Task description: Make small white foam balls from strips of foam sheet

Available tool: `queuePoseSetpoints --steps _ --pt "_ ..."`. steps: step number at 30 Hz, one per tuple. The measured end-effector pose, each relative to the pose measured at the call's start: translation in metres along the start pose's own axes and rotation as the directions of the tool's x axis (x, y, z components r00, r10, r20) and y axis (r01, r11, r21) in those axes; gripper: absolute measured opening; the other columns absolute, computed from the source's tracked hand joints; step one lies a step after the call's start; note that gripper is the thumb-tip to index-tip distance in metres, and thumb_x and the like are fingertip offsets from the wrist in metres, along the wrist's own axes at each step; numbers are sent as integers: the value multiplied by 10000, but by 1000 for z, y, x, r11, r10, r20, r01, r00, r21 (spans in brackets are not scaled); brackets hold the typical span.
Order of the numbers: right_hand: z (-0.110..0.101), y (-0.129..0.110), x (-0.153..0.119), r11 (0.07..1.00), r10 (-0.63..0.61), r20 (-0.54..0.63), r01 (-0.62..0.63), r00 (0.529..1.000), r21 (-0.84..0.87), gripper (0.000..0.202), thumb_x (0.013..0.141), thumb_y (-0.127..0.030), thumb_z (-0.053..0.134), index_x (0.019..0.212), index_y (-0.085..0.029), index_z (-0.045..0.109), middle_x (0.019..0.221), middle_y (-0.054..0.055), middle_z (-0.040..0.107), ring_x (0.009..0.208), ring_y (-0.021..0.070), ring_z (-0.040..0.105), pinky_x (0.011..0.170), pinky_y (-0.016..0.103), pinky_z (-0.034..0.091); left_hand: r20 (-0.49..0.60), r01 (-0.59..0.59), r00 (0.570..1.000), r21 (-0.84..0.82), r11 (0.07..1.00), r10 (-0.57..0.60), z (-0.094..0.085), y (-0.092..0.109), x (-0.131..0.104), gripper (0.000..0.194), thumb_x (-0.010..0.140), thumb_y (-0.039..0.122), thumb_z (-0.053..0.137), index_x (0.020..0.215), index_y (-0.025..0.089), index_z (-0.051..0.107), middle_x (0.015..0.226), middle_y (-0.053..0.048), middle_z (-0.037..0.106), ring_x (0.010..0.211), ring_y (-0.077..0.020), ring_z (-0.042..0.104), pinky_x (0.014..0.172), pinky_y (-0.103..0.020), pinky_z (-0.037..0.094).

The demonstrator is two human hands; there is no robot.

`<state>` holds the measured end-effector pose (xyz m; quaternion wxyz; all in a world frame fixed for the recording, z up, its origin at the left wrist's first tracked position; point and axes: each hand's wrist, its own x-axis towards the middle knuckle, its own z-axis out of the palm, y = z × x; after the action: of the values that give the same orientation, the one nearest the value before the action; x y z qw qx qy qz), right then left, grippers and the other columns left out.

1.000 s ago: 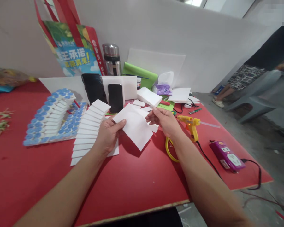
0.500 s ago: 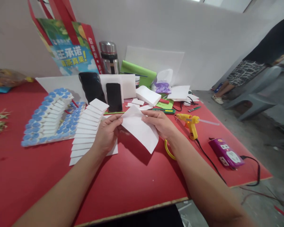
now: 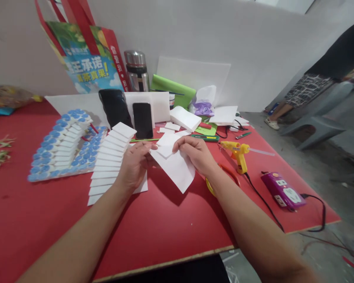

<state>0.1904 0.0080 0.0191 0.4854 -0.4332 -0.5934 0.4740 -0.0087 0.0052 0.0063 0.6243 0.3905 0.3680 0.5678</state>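
Note:
A white sheet of paper (image 3: 177, 173) is held between my two hands above the red table. Its upper edge is folded over, and its lower corner hangs toward me. My left hand (image 3: 135, 163) pinches the left end of the fold, and my right hand (image 3: 194, 153) pinches the right end with thumb and fingers. Close to my left hand stands a white stepped staircase model (image 3: 107, 167). Beneath my right forearm lie scissors (image 3: 228, 173) with red and yellow handles, partly covered by the arm.
A yellow hot glue gun (image 3: 237, 153) and a purple power socket (image 3: 283, 190) lie on the right of the red table (image 3: 165, 236). Left is a blue-and-white model (image 3: 56, 149). Behind stand two phones (image 3: 143, 120), a thermos (image 3: 137, 70) and a bag (image 3: 88, 59). A person (image 3: 309, 82) stands far right.
The paper's top part has been folded down toward me, and my right thumb and fingers have shifted left along the fold. More of the scissors shows.

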Motion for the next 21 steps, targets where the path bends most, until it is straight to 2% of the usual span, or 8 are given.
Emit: queuePoseSetpoints --steps 3,7,10,12,14,16,18,21 --pt "-2 -4 -2 967 -128 23 130 991 -218 226 727 -215 494 704 -194 718 645 -5 598 595 128 441 561 274 311 15 6 1000 11 1000 -6 -1 -1 0 272 691 242 893 892 156 730 634 11 691 550 -99 628 521 -175 518" --pt "-4 -4 -2 942 -178 48 184 983 -281 230 754 -197 490 752 -193 720 676 3 618 615 134 464 578 280 327 66 18 998 -4 1000 -17 -2 -2 1 540 667 166 895 1181 172 730 742 -10 751 659 -133 693 609 -206 576" --pt "-6 -4 -2 973 -105 71 117 992 -197 283 768 -180 552 989 -206 728 679 -32 590 570 116 435 548 267 310 34 23 999 9 1000 -23 -2 -3 3 493 657 177 899 1127 139 755 779 -26 764 612 -132 674 543 -213 570" --pt "-6 -3 -2 995 1 105 9 994 -99 486 768 -175 610 1248 -230 664 659 -65 574 539 112 449 523 252 316 24 22 999 6 1000 -22 -2 -4 4 399 674 214 896 1042 118 773 749 -28 753 561 -125 646 488 -212 551" --pt "-6 -3 -2 997 77 138 -78 987 5 633 759 -189 667 1386 -237 597 681 -67 611 557 122 515 529 246 365 23 13 1000 -14 1000 -12 -2 -5 5 320 689 215 880 979 115 787 726 -25 742 565 -122 649 495 -205 558" --pt "-6 -1 -1 988 97 137 -112 986 108 577 746 -230 716 1320 -214 662 754 -33 676 619 136 583 570 257 424 7 -2 1000 -35 999 2 -2 -5 6 258 684 181 856 930 134 795 709 -10 731 557 -120 651 484 -200 560" --pt "-6 1 -1 972 103 123 -126 987 196 419 744 -277 740 1154 -188 750 797 -1 709 650 140 609 591 261 444 3 -9 1000 -36 999 10 -3 -5 7 193 693 165 818 884 150 797 687 5 716 498 -118 629 434 -213 548" --pt "-6 3 0 950 126 117 -154 985 272 273 755 -298 727 994 -185 797 711 -1 687 588 127 575 540 247 401 29 -28 999 -15 999 28 -3 -4 6 102 735 172 757 831 155 788 694 5 713 459 -123 625 428 -252 577"
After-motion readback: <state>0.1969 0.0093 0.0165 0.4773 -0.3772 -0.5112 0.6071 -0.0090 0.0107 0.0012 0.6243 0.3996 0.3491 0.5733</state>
